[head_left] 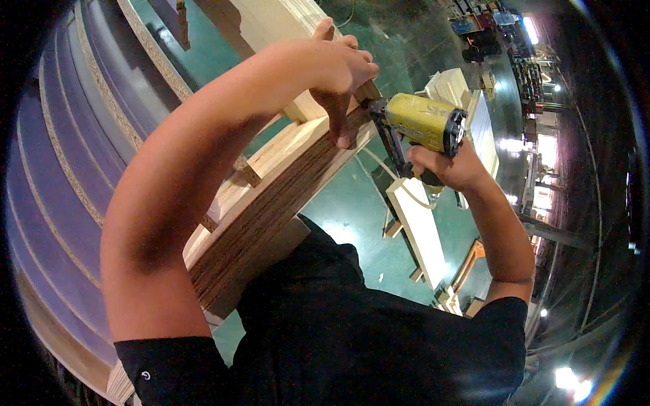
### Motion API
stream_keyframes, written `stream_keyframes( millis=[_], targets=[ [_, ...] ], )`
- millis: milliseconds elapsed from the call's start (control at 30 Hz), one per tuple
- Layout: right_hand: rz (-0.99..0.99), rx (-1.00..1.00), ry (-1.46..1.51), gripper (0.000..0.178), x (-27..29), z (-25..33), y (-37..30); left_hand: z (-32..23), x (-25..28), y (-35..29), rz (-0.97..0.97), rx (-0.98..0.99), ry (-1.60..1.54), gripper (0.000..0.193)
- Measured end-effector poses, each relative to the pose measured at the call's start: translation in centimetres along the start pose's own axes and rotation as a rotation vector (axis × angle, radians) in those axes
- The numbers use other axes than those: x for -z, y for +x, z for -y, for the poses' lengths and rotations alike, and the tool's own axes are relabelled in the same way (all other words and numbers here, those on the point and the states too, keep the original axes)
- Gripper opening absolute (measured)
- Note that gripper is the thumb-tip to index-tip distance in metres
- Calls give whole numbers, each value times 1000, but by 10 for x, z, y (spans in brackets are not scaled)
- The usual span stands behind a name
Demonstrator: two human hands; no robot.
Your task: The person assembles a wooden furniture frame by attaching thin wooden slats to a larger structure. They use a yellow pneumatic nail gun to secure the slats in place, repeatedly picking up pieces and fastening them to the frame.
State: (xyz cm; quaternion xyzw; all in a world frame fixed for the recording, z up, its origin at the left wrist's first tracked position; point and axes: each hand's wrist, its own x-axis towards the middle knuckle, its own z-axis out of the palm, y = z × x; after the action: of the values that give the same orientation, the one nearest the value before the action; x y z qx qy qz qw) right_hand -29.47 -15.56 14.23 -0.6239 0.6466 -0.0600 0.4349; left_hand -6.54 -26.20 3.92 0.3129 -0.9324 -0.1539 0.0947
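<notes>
Because the nail gun [421, 123] looks heavy, its handle [430, 178] suits the right hand [452, 166], wrapped tight; the left hand [342, 71] clasps stiff-looking wood [271, 197]

The right grip [447, 166] hides part of the nailer [421, 119]; a pale board [281, 21] runs off the top edge; distant clutter [477, 30] blurs.

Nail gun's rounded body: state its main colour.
The nail gun's body is yellow; it shows in the head view.

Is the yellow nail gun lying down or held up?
Held up: the right hand is wrapped around the handle of the yellow nail gun, its nose close to the wooden frame.
</notes>
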Motion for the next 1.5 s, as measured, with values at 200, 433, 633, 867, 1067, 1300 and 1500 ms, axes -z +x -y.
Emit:
stream_keyframes(
  millis=[200,433,633,867,1067,1300,1500],
  targets=[
    [138,26,154,39,-3,-1,1,-4,2,2,55,56,27,123],
    [172,24,34,39,3,-6,1,5,-3,6,32,1,22,124],
    [170,-1,73,40,4,-13,2,-1,4,2,93,48,77,125],
    [182,68,119,40,1,-9,3,-3,14,3,155,31,53,124],
    [164,56,131,39,-1,-10,2,4,-2,4,35,7,63,115],
    [146,-38,127,35,-1,-14,1,13,-28,13,-126,5,101,96],
    [177,12,116,34,0,-14,1,8,-18,9,-72,39,94,102]
  ],
)
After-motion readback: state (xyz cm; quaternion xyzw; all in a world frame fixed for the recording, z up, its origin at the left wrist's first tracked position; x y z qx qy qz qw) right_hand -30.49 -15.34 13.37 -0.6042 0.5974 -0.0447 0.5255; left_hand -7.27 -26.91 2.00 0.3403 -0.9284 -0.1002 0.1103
